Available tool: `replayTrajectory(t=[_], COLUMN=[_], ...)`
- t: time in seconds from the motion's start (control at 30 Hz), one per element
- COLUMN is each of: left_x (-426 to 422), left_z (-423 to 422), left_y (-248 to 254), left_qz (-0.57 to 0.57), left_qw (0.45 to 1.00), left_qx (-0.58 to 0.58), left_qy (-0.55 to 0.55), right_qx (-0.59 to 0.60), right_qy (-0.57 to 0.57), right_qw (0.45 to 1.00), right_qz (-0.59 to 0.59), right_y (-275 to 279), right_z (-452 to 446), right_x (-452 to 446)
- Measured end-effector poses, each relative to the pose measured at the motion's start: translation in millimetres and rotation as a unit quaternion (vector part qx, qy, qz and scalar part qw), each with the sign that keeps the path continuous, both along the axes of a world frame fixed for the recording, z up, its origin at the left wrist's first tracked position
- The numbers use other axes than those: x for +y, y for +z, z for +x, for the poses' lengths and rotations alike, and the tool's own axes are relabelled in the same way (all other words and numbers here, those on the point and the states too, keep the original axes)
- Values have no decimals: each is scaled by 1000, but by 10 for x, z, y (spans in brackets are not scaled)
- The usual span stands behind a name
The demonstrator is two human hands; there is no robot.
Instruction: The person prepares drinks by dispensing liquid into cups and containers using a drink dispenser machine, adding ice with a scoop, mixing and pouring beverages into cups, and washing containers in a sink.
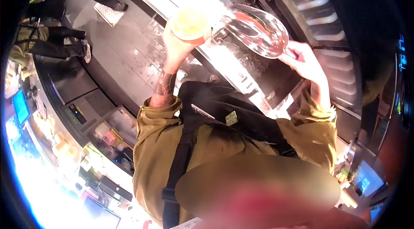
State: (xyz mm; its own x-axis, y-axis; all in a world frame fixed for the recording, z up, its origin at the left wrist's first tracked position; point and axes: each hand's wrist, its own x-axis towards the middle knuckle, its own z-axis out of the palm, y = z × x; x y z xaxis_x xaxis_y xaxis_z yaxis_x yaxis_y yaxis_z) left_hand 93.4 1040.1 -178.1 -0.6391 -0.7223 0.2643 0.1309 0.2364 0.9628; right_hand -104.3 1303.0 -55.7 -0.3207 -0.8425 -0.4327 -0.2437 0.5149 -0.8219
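Note:
My left hand (179,44) is closed around a round cup (189,24) with a pale rim. Yellowish contents show at its top, but glare hides what they are. To the right, my right hand (305,60) grips the near end of a clear, shiny, scoop-shaped vessel (258,30). This vessel is tilted, and its far end points toward the cup and fades into bright glare. Whether the two touch cannot be made out.
Below the clear vessel is a dark open bin (263,67) in the metal counter (235,71). A dark rack with rounded pale slots (317,4) stands at right. Other people's legs (64,43) are at left on the tiled floor (125,41), near a lower counter with screens (20,106).

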Motion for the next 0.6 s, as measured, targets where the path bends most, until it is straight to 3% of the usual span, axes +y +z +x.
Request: replayTrajectory(t=[0.07, 0.13, 0.27, 0.33, 0.4, 0.53, 0.6], left_x=[-166, -420, -1031, -1507, -1972, -2925, -3328], left_z=[139, 323, 821, 1122, 1391, 1893, 2085], left_y=[144, 191, 451, 441, 473, 522, 546], left_qz=[5, 8, -17, -42, -72, -151, -162], left_qw=[1000, 1000, 999, 997, 994, 979, 976], left_qx=[1, 8, 1, -2, -3, -31, 21], left_qy=[-13, -12, 38, 57, 86, 133, 145], right_qx=[38, 111, 83, 44, 367, 360, 430], right_qy=[-40, -55, -36, -170, -159, -222, -256], right_qw=[998, 987, 940, 929, 882, 897, 845], right_qz=[13, 97, 330, 325, 250, 132, 186], right_y=[-136, -395, -1704, -2020, -2153, -1890, -1731], right_z=[122, 102, -316, -194, -79, 267, 430], right_x=[91, 90, -276, -716, -1042, -1721, -1990])
